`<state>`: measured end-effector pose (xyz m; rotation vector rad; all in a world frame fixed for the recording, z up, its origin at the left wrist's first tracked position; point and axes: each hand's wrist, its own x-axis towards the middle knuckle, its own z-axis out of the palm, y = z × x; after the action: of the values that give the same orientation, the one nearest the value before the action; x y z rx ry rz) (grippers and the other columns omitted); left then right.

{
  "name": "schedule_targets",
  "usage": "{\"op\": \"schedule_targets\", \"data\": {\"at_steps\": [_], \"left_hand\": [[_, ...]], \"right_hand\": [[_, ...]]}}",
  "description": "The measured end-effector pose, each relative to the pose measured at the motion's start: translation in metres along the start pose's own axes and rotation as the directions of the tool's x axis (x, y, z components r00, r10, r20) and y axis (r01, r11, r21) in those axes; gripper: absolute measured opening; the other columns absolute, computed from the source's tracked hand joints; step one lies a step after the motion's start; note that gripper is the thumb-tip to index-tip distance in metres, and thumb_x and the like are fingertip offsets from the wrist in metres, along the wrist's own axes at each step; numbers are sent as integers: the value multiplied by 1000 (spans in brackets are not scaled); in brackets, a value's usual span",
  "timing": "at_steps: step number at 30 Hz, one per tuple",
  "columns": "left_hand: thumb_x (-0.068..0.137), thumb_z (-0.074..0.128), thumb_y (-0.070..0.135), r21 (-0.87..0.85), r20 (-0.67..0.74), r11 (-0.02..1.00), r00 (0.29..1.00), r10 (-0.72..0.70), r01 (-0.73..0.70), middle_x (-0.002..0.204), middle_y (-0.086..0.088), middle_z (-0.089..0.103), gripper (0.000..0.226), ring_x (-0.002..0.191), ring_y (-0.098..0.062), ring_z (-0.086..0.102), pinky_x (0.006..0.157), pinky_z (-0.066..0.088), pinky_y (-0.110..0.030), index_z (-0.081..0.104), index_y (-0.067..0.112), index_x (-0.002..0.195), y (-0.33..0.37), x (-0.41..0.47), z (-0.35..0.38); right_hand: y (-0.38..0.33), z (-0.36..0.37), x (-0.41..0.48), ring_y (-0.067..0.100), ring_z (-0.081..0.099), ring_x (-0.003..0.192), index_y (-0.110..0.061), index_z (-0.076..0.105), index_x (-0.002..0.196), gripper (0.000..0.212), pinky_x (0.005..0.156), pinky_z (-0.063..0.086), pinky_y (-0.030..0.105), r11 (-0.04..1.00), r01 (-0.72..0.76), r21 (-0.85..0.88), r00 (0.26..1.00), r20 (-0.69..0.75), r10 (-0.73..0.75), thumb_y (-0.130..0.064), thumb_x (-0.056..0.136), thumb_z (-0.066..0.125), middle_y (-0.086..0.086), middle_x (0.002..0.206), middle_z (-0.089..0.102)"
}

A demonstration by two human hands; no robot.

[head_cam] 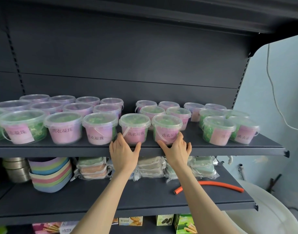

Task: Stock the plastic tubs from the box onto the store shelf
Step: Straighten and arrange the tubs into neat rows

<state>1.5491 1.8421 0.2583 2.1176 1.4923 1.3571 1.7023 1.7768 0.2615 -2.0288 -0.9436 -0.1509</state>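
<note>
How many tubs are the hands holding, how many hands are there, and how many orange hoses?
Tubs held: 2, the left tub and the right tub
Hands: 2, the left hand and the right hand
Orange hose: 1
Total: 5

clear lidded tubs [134,128] upright in rows on shelf [229,146]

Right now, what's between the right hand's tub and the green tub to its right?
Bare shelf in the front row, head view: nothing between the tub gripped by the right hand and the green tub.
</note>
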Motion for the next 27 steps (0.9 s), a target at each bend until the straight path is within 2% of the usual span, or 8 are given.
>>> {"op": "schedule_targets", "data": {"at_steps": [7, 10, 12, 14, 17, 19, 21, 27], "left_hand": [[86, 61, 38, -6, 95, 998, 993, 62, -62, 135, -21, 49, 75, 125, -31, 45, 113, 19, -37, 31, -6, 138, -8, -2, -10], [87, 60, 36, 5, 142, 995, 985, 97, -99, 141, -20, 42, 75, 130, -30, 40, 114, 18, -36, 27, -5, 141, -13, -7, -17], [88, 59, 34, 16, 175, 991, 976, 129, -134, 145, -18, 38, 69, 132, -29, 37, 113, 20, -37, 32, -3, 140, -19, -12, -23], [89, 58, 31, 27, 198, 983, 964, 175, -184, 138, -16, 48, 53, 128, -29, 42, 107, 29, -39, 47, 1, 131, -23, -16, -30], [89, 58, 26, 1, 171, 966, 952, 255, -259, 104, -9, 67, 26, 98, -29, 59, 81, 44, -38, 65, 7, 104, -21, -12, -47], [88, 58, 23, -48, 133, 948, 939, 318, -315, 88, -6, 68, 18, 81, -28, 62, 68, 48, -36, 67, 8, 91, -11, -2, -60], [89, 58, 22, -80, 97, 919, 915, 392, -386, 83, -5, 68, 17, 74, -27, 63, 63, 50, -36, 66, 7, 87, 5, 14, -69], [90, 54, 25, -96, 73, 869, 867, 492, -485, 92, -4, 67, 18, 82, -28, 61, 66, 49, -37, 64, 11, 91, 55, 72, -59]], "right_hand": [[-13, -3, -11, 24, 49, 123, -9, 42, 114, 61, 116, 10, 47, 994, -69, -88, 997, -50, 65, -56, 80, 63, 6, 120, 60], [-17, -7, -20, 25, 48, 124, -9, 43, 115, 57, 116, 13, 46, 992, -65, -109, 997, -43, 60, -53, 84, 60, 6, 121, 59], [-18, -14, -26, 27, 49, 122, -9, 44, 120, 55, 112, 25, 44, 993, -41, -108, 999, -36, 38, -49, 86, 60, 7, 124, 58], [-18, -24, -32, 29, 52, 115, -10, 45, 123, 50, 96, 40, 40, 993, -9, -116, 1000, -24, 6, -43, 88, 59, 8, 123, 58], [-23, -42, -33, 29, 58, 103, -11, 52, 119, 37, 75, 43, 35, 987, 67, -145, 998, -10, -69, -34, 91, 56, 7, 117, 61], [-32, -54, -27, 29, 61, 98, -11, 58, 117, 33, 76, 48, 35, 984, 111, -136, 993, -9, -114, -32, 92, 55, 7, 113, 65], [-43, -64, -16, 28, 63, 95, -12, 61, 114, 30, 79, 51, 36, 982, 153, -112, 987, -22, -156, -31, 92, 55, 6, 111, 67], [-61, -77, 35, 31, 64, 90, -12, 67, 102, 21, 79, 53, 39, 977, 199, -79, 979, -39, -202, -24, 90, 55, 8, 99, 70]]}}
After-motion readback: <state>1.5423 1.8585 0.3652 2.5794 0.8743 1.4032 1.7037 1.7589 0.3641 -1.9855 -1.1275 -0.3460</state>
